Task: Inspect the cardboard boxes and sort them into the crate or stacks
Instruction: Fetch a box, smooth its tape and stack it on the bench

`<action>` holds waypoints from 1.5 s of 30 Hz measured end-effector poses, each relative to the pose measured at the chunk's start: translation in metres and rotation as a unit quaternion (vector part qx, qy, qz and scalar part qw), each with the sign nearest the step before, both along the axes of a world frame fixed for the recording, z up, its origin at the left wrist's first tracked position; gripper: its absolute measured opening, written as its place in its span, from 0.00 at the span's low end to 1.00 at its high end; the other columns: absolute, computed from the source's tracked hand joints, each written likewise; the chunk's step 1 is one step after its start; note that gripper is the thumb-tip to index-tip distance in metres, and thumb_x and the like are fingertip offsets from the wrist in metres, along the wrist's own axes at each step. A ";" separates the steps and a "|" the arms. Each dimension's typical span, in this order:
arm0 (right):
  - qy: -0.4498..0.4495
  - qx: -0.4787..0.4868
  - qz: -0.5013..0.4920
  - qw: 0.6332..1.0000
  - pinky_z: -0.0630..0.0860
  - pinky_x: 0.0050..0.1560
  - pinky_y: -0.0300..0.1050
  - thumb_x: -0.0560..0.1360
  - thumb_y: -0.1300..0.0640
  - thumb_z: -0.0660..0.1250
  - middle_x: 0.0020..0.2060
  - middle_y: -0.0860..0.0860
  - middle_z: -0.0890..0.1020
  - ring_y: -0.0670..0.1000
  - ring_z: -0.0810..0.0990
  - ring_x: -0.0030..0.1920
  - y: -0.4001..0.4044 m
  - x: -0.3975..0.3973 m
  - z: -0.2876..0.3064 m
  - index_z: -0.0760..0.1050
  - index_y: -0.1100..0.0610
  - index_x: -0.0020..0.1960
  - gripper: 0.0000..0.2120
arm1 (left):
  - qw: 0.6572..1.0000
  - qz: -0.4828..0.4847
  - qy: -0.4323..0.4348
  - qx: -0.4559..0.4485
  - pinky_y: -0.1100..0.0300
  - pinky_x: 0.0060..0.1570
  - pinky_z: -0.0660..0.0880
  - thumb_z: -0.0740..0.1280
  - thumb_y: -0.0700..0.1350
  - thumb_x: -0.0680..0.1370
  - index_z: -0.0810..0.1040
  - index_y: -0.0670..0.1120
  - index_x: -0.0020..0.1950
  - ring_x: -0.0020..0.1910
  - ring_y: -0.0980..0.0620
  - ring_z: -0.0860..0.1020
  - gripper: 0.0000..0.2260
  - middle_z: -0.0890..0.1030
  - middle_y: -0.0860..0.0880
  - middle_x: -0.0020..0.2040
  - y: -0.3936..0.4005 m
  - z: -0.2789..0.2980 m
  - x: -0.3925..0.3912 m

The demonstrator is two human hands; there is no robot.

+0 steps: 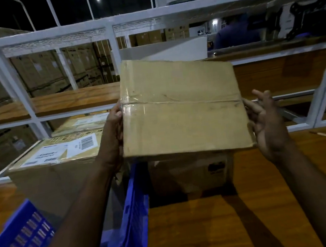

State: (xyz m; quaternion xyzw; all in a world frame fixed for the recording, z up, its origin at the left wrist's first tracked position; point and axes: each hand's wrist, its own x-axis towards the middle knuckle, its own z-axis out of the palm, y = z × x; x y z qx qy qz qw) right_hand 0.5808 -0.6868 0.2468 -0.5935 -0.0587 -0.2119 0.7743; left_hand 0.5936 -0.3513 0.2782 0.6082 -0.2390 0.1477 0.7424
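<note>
head cam | faces forward-down | close over hands (188, 131) | single view

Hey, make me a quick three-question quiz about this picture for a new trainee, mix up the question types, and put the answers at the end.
1. True or false: both hands are on the cardboard box, one at each side.
2. Multiple choice: What runs across the top of the held box? A) a shipping label B) clear tape along the seam C) string
3. Short answer: What colour is the crate below the left hand?

Key
1. True. The left hand grips the left edge; the right hand touches the right edge with fingers spread.
2. B. The barcode label is on another box to the left.
3. Blue.
</note>
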 end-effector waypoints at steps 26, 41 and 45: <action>0.010 -0.109 -0.121 0.987 0.79 0.43 0.42 0.74 0.34 0.61 0.56 0.46 0.77 0.42 0.80 0.52 0.026 0.085 -0.051 0.65 0.45 0.68 0.26 | 0.905 0.416 0.087 0.030 0.56 0.48 0.77 0.49 0.67 0.81 0.83 0.53 0.58 0.50 0.54 0.82 0.28 0.85 0.52 0.49 -0.038 -0.074 0.081; -0.014 -0.134 -0.129 0.982 0.78 0.38 0.38 0.80 0.40 0.61 0.58 0.48 0.76 0.44 0.81 0.50 0.020 0.106 -0.051 0.63 0.51 0.70 0.24 | 0.872 0.469 -0.020 0.142 0.54 0.55 0.74 0.54 0.49 0.86 0.80 0.45 0.64 0.56 0.54 0.77 0.17 0.82 0.47 0.57 -0.044 -0.073 0.096; -0.044 -0.230 -0.249 0.940 0.73 0.54 0.37 0.83 0.45 0.59 0.70 0.50 0.69 0.46 0.70 0.66 0.026 0.097 -0.048 0.61 0.54 0.76 0.26 | 0.796 0.509 -0.139 0.296 0.53 0.76 0.59 0.56 0.48 0.87 0.79 0.46 0.64 0.73 0.48 0.70 0.15 0.79 0.45 0.67 -0.050 -0.066 0.089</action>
